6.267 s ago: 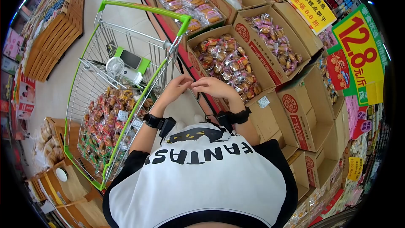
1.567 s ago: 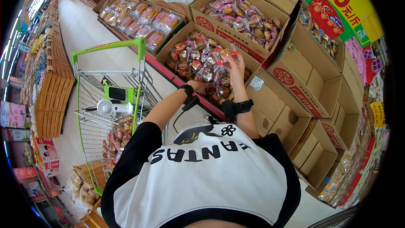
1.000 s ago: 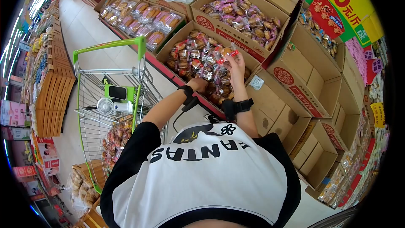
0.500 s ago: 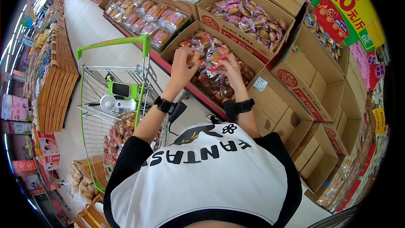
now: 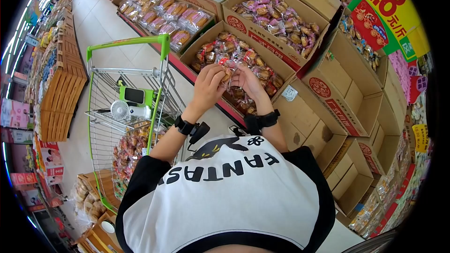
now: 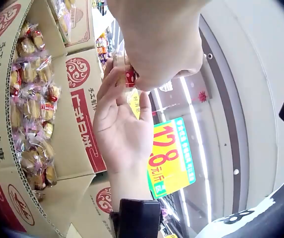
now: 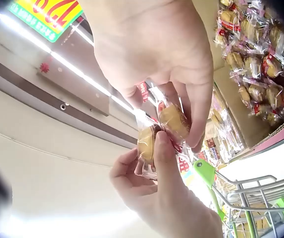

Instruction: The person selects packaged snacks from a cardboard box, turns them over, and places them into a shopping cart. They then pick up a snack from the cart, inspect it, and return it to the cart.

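Both hands meet over the near edge of a cardboard box (image 5: 200, 42) of wrapped mooncakes. My left hand (image 5: 208, 84) pinches a clear-wrapped mooncake (image 7: 147, 144) between thumb and fingers. Right beside it, a second wrapped mooncake (image 7: 174, 121) with red on its wrapper lies in the fingers of my right hand (image 5: 248, 83). Their wrappers overlap in the right wrist view. From the left wrist, my right palm shows facing the camera, and the left hand covers much of the packets.
To the left stands a green-handled shopping cart (image 5: 166, 47) holding wrapped goods, a small white fan (image 5: 120, 109) and a phone (image 5: 134, 95). Boxes of pastries (image 5: 281, 21) lie behind; a bare cardboard box (image 5: 300, 112) is at right. A yellow price sign (image 5: 384, 0) hangs above.
My left hand has come up out of the box with a mooncake and moved right, against the right hand's packet. The right hand has lowered slightly toward me. Much earlier, both hands were empty.
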A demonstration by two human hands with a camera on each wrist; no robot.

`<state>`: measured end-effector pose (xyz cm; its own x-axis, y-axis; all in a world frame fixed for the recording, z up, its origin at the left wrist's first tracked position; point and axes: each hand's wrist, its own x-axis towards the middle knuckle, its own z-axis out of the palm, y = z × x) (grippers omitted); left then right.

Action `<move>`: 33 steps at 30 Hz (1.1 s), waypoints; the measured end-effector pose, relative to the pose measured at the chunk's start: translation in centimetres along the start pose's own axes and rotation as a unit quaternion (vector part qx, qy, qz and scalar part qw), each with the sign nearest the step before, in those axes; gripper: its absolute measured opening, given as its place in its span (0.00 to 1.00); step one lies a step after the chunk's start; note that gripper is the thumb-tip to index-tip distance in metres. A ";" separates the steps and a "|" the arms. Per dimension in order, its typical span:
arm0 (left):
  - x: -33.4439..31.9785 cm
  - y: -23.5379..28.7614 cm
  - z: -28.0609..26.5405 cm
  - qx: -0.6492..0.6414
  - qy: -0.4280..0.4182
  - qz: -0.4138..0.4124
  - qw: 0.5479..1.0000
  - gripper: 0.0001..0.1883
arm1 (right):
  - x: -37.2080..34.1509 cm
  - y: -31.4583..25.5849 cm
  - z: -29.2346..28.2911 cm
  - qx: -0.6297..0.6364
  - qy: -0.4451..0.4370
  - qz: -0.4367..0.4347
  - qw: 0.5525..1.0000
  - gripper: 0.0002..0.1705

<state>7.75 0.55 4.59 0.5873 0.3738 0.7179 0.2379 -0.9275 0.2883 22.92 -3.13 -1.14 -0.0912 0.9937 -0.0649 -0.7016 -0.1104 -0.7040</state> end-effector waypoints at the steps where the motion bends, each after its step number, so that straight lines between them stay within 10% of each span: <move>1: 0.0 -0.1 -0.1 0.010 -0.003 0.004 1.000 0.19 | 0.0 0.2 -0.1 0.001 0.005 0.000 1.000 0.20; 8: -0.7 -0.3 -1.5 0.086 0.013 0.020 0.996 0.20 | -0.1 -0.9 1.4 0.016 -0.010 -0.009 1.000 0.21; 13: -0.9 0.2 -2.5 -0.130 0.026 -0.237 0.962 0.23 | -0.2 -0.8 2.1 -0.006 0.008 0.005 1.000 0.23; 25: -0.5 0.3 -3.4 -0.117 0.021 -0.045 0.992 0.14 | 0.3 0.8 1.6 -0.076 -0.040 0.126 0.988 0.32; 33: -2.2 0.1 -3.0 -0.218 0.004 -0.137 0.966 0.12 | 0.0 0.9 1.5 -0.065 -0.070 0.117 0.989 0.31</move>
<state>4.19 -0.34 4.89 0.5418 0.6070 0.5814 0.0337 -0.7068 0.7066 21.24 -3.26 -0.77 -0.3430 0.9282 -0.1442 -0.5535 -0.3238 -0.7673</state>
